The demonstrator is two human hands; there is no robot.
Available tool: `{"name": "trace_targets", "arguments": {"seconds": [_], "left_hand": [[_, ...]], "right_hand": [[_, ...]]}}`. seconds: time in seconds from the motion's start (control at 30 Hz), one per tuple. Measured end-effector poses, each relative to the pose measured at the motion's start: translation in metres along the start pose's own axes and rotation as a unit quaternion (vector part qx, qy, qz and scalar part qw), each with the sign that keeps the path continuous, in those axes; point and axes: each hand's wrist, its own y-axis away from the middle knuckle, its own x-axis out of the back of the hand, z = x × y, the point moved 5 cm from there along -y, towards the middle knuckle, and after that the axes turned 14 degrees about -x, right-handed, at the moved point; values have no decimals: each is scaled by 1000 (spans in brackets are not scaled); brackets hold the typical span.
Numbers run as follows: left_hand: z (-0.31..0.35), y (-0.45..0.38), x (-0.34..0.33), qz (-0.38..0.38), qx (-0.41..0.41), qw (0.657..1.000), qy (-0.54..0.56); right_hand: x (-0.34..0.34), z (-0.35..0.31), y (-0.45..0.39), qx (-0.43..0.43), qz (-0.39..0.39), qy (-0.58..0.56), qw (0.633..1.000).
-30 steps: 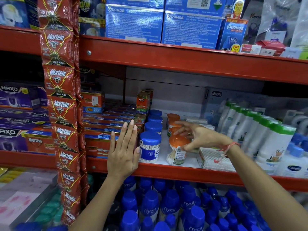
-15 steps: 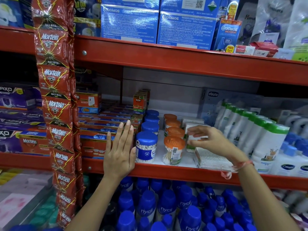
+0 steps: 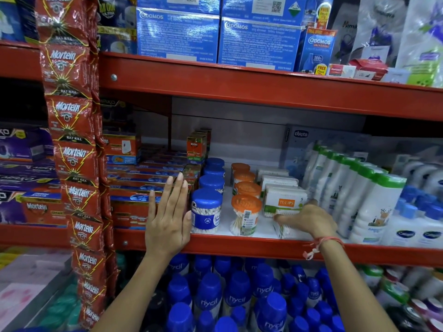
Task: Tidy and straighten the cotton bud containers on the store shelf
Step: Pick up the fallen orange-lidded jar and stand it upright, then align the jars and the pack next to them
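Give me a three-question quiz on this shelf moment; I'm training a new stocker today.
1. True or false: the left hand is lifting the front blue-lidded jar.
2. Which box does the right hand touch: A) the Tulips box, B) an Odomos box, C) a Mortein box?
3. What lid colour has the jar row between the blue-lidded row and the boxes?

Key: 1 false, it lies flat beside it; 2 A; 3 orange.
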Motion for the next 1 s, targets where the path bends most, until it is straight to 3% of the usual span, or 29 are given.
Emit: {"name": "trace_targets", "arguments": {"seconds": [0.27,0.57,1.0], "left_hand": [[0,0,0,2,-3,1000,-8],[0,0,-1,7,-4,1000,-13],[1,1,-1,5,-6,1000,-12]], "right_hand": [[12,-3,29,38,144,-94,984],[-7,9,53,148,245,-289,913],[-24,24,57,145,292,-263,908]]}}
